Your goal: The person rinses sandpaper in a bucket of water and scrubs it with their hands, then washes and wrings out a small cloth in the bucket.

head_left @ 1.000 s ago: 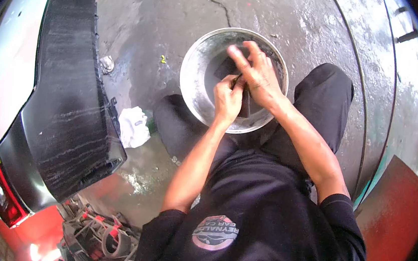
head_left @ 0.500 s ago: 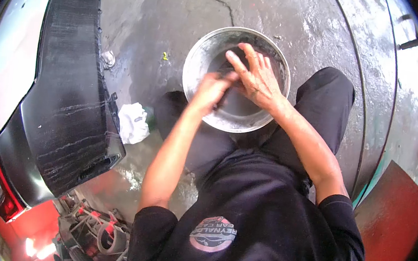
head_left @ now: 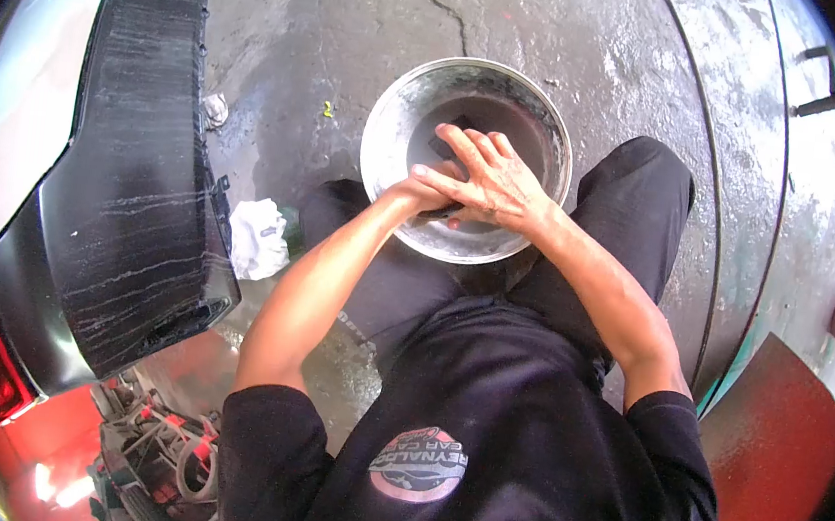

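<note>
Though near white cloth (head_left: 259, 238), right grip (head_left: 493, 187) splayed over basin (head_left: 386, 129), left grip (head_left: 421, 197) beneath, closure, contents unclear.

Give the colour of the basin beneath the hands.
The basin is silvery grey, seen best in the head view.

1. The basin (head_left: 384, 152) sits before the person, between the left knee (head_left: 326, 214) and the right knee (head_left: 646, 187).
2. The right hand (head_left: 490, 182) lies across the left hand (head_left: 422, 195), both over the basin; a partly hidden piece (head_left: 438, 212) is beneath them.
3. On the floor (head_left: 288, 37), a crack (head_left: 442, 7) runs beyond the basin.
4. A bumper (head_left: 143, 184) lies to the left; a cloth (head_left: 259, 238) is between it and the left knee.
5. Vehicle parts (head_left: 157, 457) are at the person's left, behind the bumper.
6. Right of the right knee runs a cable (head_left: 717, 249), with a second cable (head_left: 787, 145) farther right.
7. A panel (head_left: 772, 445) stands beside the right arm (head_left: 617, 280).
</note>
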Demonstrator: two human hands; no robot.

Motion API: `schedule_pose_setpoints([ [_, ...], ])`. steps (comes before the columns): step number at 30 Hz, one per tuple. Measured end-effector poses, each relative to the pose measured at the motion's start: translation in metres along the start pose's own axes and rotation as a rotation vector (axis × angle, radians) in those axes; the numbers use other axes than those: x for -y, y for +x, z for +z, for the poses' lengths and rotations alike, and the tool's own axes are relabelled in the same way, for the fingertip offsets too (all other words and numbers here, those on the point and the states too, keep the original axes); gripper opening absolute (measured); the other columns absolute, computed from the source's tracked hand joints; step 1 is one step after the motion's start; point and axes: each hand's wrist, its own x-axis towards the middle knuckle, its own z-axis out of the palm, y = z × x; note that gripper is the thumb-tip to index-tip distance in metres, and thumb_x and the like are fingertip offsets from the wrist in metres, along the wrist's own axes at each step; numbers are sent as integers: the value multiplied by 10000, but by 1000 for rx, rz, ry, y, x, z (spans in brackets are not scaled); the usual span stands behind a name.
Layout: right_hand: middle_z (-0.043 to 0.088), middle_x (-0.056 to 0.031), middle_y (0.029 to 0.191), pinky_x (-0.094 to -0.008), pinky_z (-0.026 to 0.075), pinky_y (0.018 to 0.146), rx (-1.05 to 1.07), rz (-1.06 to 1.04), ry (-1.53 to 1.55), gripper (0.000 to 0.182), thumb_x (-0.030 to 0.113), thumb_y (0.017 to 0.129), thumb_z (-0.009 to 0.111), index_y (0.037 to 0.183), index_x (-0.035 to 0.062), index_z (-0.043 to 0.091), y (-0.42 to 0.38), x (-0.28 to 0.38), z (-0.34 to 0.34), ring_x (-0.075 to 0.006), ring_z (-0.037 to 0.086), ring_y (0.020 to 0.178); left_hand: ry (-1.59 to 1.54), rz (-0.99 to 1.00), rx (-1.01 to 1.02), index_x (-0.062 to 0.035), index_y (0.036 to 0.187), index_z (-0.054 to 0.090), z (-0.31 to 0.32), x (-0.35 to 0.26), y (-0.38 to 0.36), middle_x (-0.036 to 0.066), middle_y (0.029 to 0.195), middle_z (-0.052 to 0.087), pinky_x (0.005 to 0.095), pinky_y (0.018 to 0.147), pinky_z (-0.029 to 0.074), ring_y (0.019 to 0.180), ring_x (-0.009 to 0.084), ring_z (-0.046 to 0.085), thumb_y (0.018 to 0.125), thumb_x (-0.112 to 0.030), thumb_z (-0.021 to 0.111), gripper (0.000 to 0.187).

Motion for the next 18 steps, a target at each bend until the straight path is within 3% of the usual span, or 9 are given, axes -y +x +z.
schedule_pose_setpoints([
  [3,396,-195,1518,-507,439,1000,-47,64,59,1117,381,560,915,1545,342,389,1,-7,3,-395,519,1265,-550,-339,-180,32,1220,670,32,17,-3,160,1204,701,407,866,552,1025,279,683,967,-251,672,379],
  [6,365,-211,1539,-509,418,1040,-75,299,82,1126,320,590,930,1554,147,374,6,-11,-3,-414,485,1300,-1132,-563,-247,58,1099,725,-16,20,-8,130,933,755,314,561,530,693,184,677,993,-282,644,366],
  [7,366,-218,1534,-509,423,1030,-82,317,73,1076,297,635,899,1561,160,367,7,-12,-2,-414,490,1297,-1224,-613,-199,58,1103,729,-38,13,-19,118,972,762,313,571,525,715,177,677,999,-286,635,372],
  [9,369,-232,1523,-509,434,1008,-97,364,64,979,251,726,837,1575,186,353,7,-14,5,-413,498,1292,-1143,-612,-123,53,1081,741,-54,-7,-28,133,967,768,347,675,551,763,200,697,993,-270,634,352],
  [11,366,-234,1531,-498,444,998,-72,351,-24,775,152,885,632,1594,263,339,6,-14,7,-409,513,1280,-760,-399,-340,68,1047,727,-12,-21,-18,134,863,737,359,680,526,764,188,671,949,-239,612,342],
  [12,360,-222,1548,-497,439,1003,-70,300,-45,916,93,756,723,1577,300,375,5,-14,10,-406,504,1298,-721,-446,-386,73,1035,721,-4,-27,-16,151,883,742,399,797,533,894,232,689,959,-233,586,342],
  [13,355,-210,1564,-496,433,1008,-68,253,-71,1061,34,627,814,1561,337,411,3,-14,12,-403,494,1317,-684,-408,-446,62,1047,721,3,-25,-11,174,886,758,395,780,538,852,244,720,942,-168,599,281],
  [14,364,-211,1560,-495,437,996,-82,252,-52,1044,16,634,794,1536,407,440,2,-13,12,-393,508,1307,-759,-432,-424,55,1040,723,4,-23,-7,169,882,757,393,772,539,855,238,719,952,-171,575,284],
  [18,413,-206,1521,-500,436,1005,-31,81,-70,1116,241,532,901,1529,388,422,0,-9,15,-407,509,1292,-839,-559,-245,35,1002,728,17,-5,-7,136,819,732,374,632,535,738,212,695,995,-259,540,349],
])
